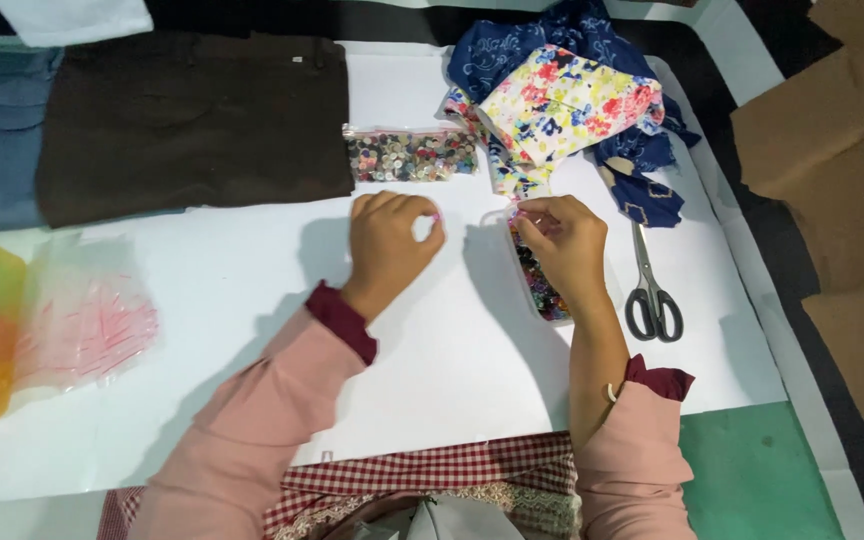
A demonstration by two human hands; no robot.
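I pinch a small pink button point(435, 216) in my left hand point(389, 245), fingers closed on it above the white tabletop point(432, 350). My right hand point(564, 250) grips the open button bag point(537, 280); picking another calls for fine fingertip work.

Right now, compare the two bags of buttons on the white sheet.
The far button bag lies crosswise, untouched, full of pale and mixed buttons. The near button bag lies lengthwise under the right hand, mostly hidden, showing darker bright colours. The left hand pinches something small and pink. Both bags are clear plastic.
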